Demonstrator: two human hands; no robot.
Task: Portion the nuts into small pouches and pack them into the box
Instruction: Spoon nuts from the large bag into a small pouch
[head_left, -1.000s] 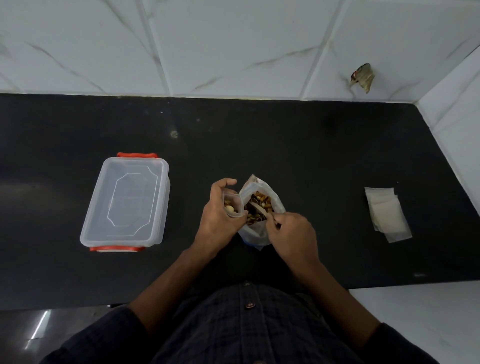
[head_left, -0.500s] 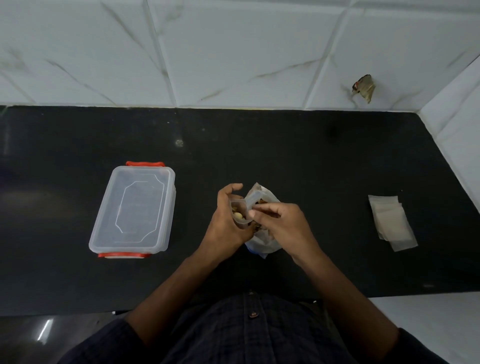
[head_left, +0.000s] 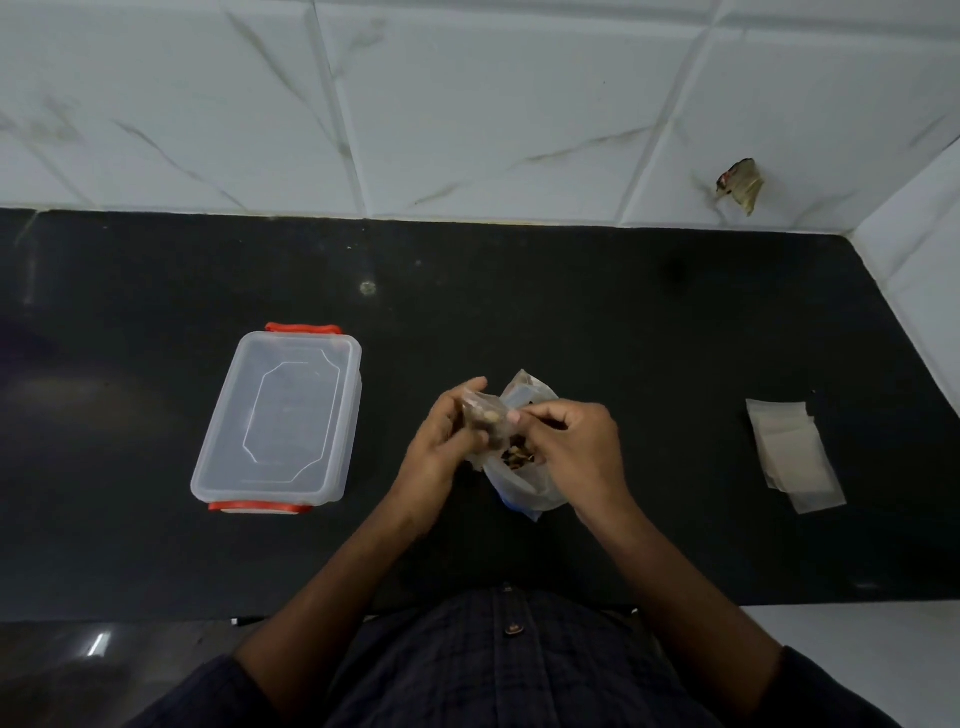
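My left hand (head_left: 441, 447) gripped the small pouch (head_left: 485, 423); my right hand (head_left: 576, 447) pinched its top edge. The closed box (head_left: 280, 415) lay to the left, nearer my left hand.

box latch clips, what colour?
Orange-red, one on each short end of the clear lidded box; the near clip shows best in the head view.

Left hand (head_left: 441, 441) curled in a grip, right hand (head_left: 576, 441) pinching with fingertips, both forearms angled inward

clear plastic box (head_left: 280, 423), glossy marbled tiles (head_left: 467, 104), matt black counter (head_left: 623, 322)
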